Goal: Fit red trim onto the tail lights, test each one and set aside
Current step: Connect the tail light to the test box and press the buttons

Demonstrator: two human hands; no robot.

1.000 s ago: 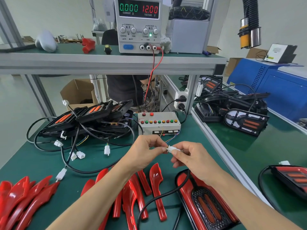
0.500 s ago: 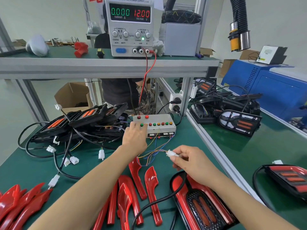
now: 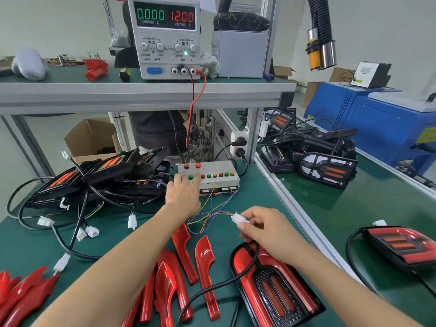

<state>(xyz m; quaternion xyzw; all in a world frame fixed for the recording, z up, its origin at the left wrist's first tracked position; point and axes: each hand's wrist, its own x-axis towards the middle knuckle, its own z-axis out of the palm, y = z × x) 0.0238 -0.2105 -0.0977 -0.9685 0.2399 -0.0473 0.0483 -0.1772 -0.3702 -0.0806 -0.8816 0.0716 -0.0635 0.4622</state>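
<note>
Our left hand (image 3: 182, 193) is now resting on the test box (image 3: 208, 177), fingers extended over the row of buttons, gripping nothing; a second ago it was pinching the white connector (image 3: 238, 218) together with the right hand, so it has left the plug and moved forward to the controls. Our right hand (image 3: 264, 228) is still pinching that connector, where the box's coloured leads are meeting the lamp's black cable (image 3: 253, 258). We are judging that mating is done and the electrical test is starting. The power supply (image 3: 166, 36) is showing zero current at twelve volts, so nothing is drawing yet, and the lamp is not visibly lit.

The tail light (image 3: 274, 283), with red trim around it, is lying face up on the green bench (image 3: 266, 197) just below the right hand. Its long axis is running from near the right wrist toward the lower right of view, rounded end pointing away from us. Loose trim pieces (image 3: 186, 260) are lying just to its left.
</note>
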